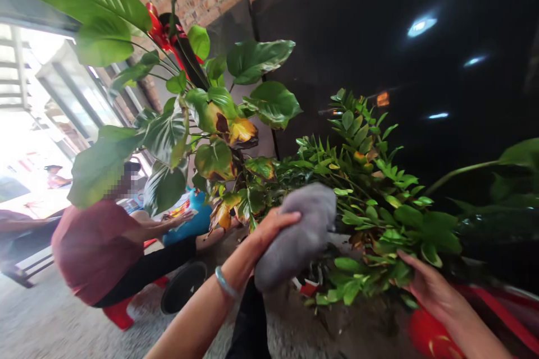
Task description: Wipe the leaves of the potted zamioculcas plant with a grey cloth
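My left hand is closed around a soft grey cloth, its thumb stretched across the top. A pale bangle circles that wrist. Low on the right, my right hand holds a leafy stem of a bushy green plant; leaves partly hide the fingertips. The plant's glossy small leaves spread behind the cloth. To the left rises a tall broad-leaved plant, some leaves yellow and brown at the edges. The cloth hangs in front of the leaves; whether it touches them I cannot tell.
A person in a dark red shirt sits on a red stool at left, hands by a blue object. Near them stands a black basin. A dark glossy wall backs the plants. Something red and round lies below my right hand.
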Available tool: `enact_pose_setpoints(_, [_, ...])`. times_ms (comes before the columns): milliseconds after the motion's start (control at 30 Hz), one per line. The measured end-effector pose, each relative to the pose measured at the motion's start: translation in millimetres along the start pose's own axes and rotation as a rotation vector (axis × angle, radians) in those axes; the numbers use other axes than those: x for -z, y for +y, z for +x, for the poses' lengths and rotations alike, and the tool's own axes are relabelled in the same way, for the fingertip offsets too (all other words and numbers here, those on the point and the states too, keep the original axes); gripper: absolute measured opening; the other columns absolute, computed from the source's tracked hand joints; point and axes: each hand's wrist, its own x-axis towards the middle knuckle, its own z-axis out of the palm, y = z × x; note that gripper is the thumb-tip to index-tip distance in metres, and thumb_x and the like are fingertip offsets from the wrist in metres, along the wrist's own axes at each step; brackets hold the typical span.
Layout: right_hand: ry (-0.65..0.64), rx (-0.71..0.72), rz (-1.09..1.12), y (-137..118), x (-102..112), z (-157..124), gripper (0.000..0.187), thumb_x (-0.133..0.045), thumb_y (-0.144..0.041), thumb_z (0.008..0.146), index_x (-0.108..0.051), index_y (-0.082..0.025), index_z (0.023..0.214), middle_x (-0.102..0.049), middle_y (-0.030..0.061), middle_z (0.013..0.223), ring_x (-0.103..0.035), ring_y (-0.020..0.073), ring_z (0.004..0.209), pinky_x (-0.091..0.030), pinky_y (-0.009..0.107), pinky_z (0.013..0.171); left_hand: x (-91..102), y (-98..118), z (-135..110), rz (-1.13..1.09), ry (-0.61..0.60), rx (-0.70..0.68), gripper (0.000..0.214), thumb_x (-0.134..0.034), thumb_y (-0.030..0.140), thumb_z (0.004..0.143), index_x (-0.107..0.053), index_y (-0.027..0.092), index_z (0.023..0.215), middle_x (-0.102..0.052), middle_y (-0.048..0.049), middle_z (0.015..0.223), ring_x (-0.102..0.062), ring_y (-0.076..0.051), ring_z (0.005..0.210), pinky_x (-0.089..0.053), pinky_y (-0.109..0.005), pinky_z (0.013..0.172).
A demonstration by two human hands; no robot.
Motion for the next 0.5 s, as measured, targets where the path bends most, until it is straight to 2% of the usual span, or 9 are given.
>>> enact_pose_setpoints(67, [0.013, -0.019, 0.011, 0, -3, 0, 0.026, -0.081, -0.031, 0.045, -0.070, -0.025, 0.067, -0.077, 0.0055, 0.073, -0.072, 0.0306, 0.071, -0.056, 0.035, 0.051, 5.2, 14, 15, -0.041, 0.131, -0.069, 0.036, -0.071, 0.039, 0.064, -0.072, 0.014, 0.090, -0.070, -0.0035, 0.072, -0.062, -0.019, 0.068, -0.048, -0.030, 0.070])
enact_pose_setpoints(100, [0.023, -0.028, 0.007, 0, -5, 0, 0.025, -0.081, -0.031, 0.044, -0.070, -0.026, 0.065, -0.077, 0.0054, 0.071, -0.072, 0.0304, 0.069, -0.055, 0.035, 0.051, 6.4, 13, 20, -0.032, 0.173, -0.055, 0.034, -0.070, 0.039, 0.065, -0.071, 0.014, 0.089, -0.069, -0.0025, 0.069, -0.062, -0.018, 0.066, -0.048, -0.029, 0.068])
enact_pose_setpoints(167, [0.026, -0.036, -0.026, -1, -8, -1, 0.024, -0.080, -0.032, 0.043, -0.069, -0.026, 0.064, -0.077, 0.0057, 0.069, -0.071, 0.0302, 0.067, -0.054, 0.035, 0.050, 5.8, -2, 20, 0.018, 0.203, 0.034, 0.027, -0.072, 0.034, 0.062, -0.071, 0.014, 0.080, -0.067, -0.0013, 0.063, -0.060, -0.018, 0.063, -0.047, -0.029, 0.067])
enact_pose_setpoints(233, [0.005, -0.045, -0.072, -3, -10, -4, 0.026, -0.080, -0.035, 0.045, -0.070, -0.025, 0.067, -0.077, 0.0069, 0.071, -0.071, 0.0307, 0.069, -0.054, 0.036, 0.052, 3.2, -26, 7, 0.116, 0.110, 0.147, 0.021, -0.076, 0.026, 0.055, -0.071, 0.013, 0.071, -0.067, -0.0008, 0.061, -0.059, -0.018, 0.061, -0.047, -0.031, 0.067])
enact_pose_setpoints(267, [-0.007, -0.055, -0.088, -4, -10, -5, 0.028, -0.080, -0.036, 0.046, -0.070, -0.024, 0.069, -0.077, 0.0076, 0.071, -0.071, 0.0308, 0.070, -0.054, 0.036, 0.053, 1.8, -36, -1, 0.189, -0.001, 0.209, 0.021, -0.076, 0.024, 0.054, -0.071, 0.013, 0.071, -0.067, -0.0002, 0.062, -0.059, -0.018, 0.062, -0.046, -0.031, 0.068])
enact_pose_setpoints(333, [-0.012, -0.072, -0.095, -6, -9, -7, 0.030, -0.081, -0.036, 0.046, -0.070, -0.023, 0.071, -0.077, 0.0077, 0.071, -0.071, 0.0296, 0.069, -0.053, 0.034, 0.052, -1.4, -44, -16, 0.233, -0.132, 0.237, 0.024, -0.076, 0.027, 0.054, -0.072, 0.014, 0.074, -0.068, 0.0000, 0.066, -0.059, -0.017, 0.065, -0.047, -0.031, 0.070])
enact_pose_setpoints(400, [0.000, -0.053, -0.084, -6, -8, -7, 0.028, -0.080, -0.034, 0.045, -0.069, -0.024, 0.070, -0.076, 0.0065, 0.070, -0.070, 0.0271, 0.065, -0.051, 0.031, 0.049, -6.4, -33, -24, 0.175, -0.130, 0.171, 0.029, -0.076, 0.033, 0.056, -0.072, 0.015, 0.078, -0.069, -0.0004, 0.070, -0.059, -0.017, 0.067, -0.047, -0.030, 0.069])
enact_pose_setpoints(500, [0.050, -0.005, -0.162, -4, -10, -5, 0.027, -0.078, -0.035, 0.048, -0.068, -0.024, 0.071, -0.075, 0.0042, 0.068, -0.067, 0.0242, 0.059, -0.049, 0.030, 0.045, -18.9, -3, -23, 0.099, -0.079, 0.056, 0.036, -0.078, 0.038, 0.054, -0.070, 0.014, 0.080, -0.068, -0.0012, 0.070, -0.059, -0.016, 0.065, -0.047, -0.028, 0.065])
